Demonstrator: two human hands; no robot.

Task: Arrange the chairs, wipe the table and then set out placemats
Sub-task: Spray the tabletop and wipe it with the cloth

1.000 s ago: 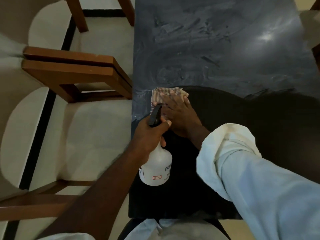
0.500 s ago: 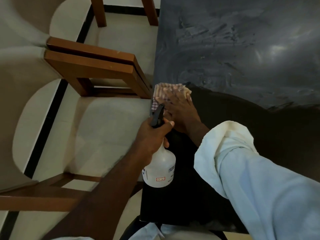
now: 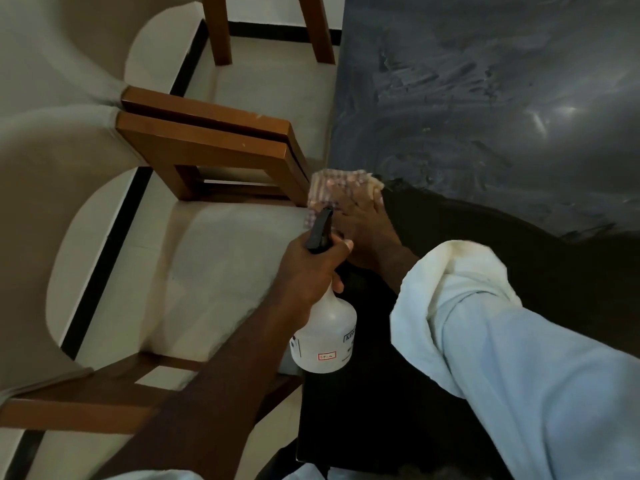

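A dark table [image 3: 485,109] fills the right side, its far part streaked with wet smears. My right hand [image 3: 367,230] lies flat on a checked cloth [image 3: 329,188] at the table's left edge, fingers straight. My left hand [image 3: 308,268] grips the neck of a white spray bottle [image 3: 325,341] with a black trigger head, held just left of and above the table edge, close in front of the right hand. Two wooden chairs [image 3: 207,143] with cream seats stand side by side against the table's left side.
Cream cushioned seats [image 3: 221,271] of the chairs sit directly left of the table edge. A light floor with a black stripe [image 3: 100,258] runs beneath them. Chair legs [image 3: 218,29] stand at the top. My pale rolled sleeve [image 3: 485,323] covers the near right.
The view has shifted left, so the chairs take more of the frame. My right hand with the cloth has stayed at the table's left edge; the bottle stays in my left hand.
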